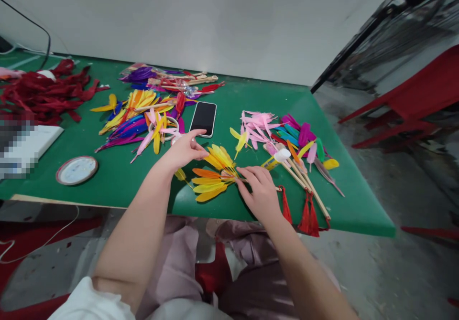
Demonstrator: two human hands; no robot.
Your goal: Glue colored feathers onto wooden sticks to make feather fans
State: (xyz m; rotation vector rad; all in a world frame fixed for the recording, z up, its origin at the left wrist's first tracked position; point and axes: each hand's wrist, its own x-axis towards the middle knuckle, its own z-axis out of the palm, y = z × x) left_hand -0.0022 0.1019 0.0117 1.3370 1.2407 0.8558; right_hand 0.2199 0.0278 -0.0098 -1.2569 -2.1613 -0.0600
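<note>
A fan of yellow and orange feathers (pixel 211 182) lies spread on the green table in front of me. My right hand (pixel 261 192) closes on its base, where the quills meet; a handle end with a red tassel (pixel 286 206) shows beyond that hand. At the fan's upper left edge, my left hand (pixel 183 152) pinches the tip of a yellow feather (pixel 214 161), one finger stretched out above. The exact contact of its fingertips is partly hidden. A loose yellow feather (pixel 182 176) lies under the left wrist.
A phone (pixel 203 119) lies behind the fan. Right of it are pink feathers (pixel 258 125), a glue bottle (pixel 276 158) with a white cap and tasselled sticks (pixel 310 188). To the left lie feather bundles (pixel 134 129), a round lid (pixel 76 170) and dark red strips (pixel 43 93).
</note>
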